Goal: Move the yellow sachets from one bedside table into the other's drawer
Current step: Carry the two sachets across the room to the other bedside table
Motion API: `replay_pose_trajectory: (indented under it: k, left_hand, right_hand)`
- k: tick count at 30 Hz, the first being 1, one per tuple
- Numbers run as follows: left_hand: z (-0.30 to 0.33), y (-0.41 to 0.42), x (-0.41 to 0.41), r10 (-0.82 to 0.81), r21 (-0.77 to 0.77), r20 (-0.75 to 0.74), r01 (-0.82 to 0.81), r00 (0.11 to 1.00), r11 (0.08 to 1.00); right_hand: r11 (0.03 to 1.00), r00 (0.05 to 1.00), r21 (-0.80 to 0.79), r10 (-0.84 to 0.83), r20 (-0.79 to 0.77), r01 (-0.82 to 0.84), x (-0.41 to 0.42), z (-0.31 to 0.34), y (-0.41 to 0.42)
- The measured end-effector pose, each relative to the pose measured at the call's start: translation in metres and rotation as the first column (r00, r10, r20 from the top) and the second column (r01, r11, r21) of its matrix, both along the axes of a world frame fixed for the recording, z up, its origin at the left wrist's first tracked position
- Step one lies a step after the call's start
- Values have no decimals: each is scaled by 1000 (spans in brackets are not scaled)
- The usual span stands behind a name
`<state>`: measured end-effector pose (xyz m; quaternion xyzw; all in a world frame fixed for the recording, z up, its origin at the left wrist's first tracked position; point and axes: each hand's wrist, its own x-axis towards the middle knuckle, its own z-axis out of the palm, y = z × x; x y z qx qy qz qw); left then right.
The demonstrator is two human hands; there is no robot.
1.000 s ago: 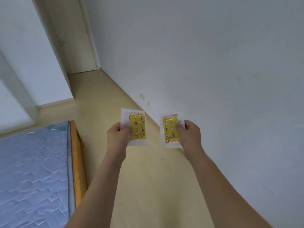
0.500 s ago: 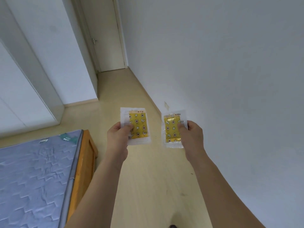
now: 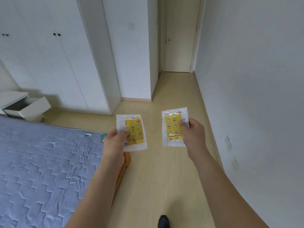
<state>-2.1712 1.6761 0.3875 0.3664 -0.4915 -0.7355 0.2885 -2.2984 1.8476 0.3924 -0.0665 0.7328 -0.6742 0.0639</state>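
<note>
From the head camera, you are carrying one yellow sachet in each hand, held up in front of you over the wooden floor (image 3: 164,178). Your left hand (image 3: 115,142) pinches the left sachet (image 3: 134,132) by its lower left edge, thumb on the front face and fingers behind. Your right hand (image 3: 194,132) pinches the right sachet (image 3: 172,127) along its right edge, thumb over the front. Both sachets hang upright and apart from each other, touching nothing else.

The bedside table (image 3: 13,96) stands at the far left, beyond the far corner of the bed (image 3: 41,162), with its drawer (image 3: 28,107) pulled open toward the room. It is well apart from your hands, so the carry is only partly done, and the drop into the drawer is not yet begun.

What could go wrong from here:
- Each grip is on one edge only, and the clear wrappers look slick, so a sachet could slip out as you swing round the corner of the bed.
- The wooden bed frame (image 3: 122,167) juts out just below your left forearm, so turning too tightly could catch your leg or arm on it.
- The drawer opening looks shallow from here, so releasing early could land a sachet on the tabletop or the floor instead.
</note>
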Motion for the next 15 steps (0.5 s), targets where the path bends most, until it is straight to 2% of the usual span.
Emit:
replay_pose_trajectory:
  k: [7, 11, 15]
  left_hand:
    - [-2, -115, -174, 136, 64, -51, -132, 989, 989]
    - [11, -156, -287, 101, 82, -78, -95, 992, 992]
    - [8, -200, -388, 84, 72, -70, -79, 994, 994]
  right_hand:
    - [987, 988, 62, 152, -25, -150, -184, 8, -126]
    - [990, 991, 71, 123, -52, -119, -289, 23, -165]
    - [991, 992, 57, 125, -8, -124, -386, 11, -216]
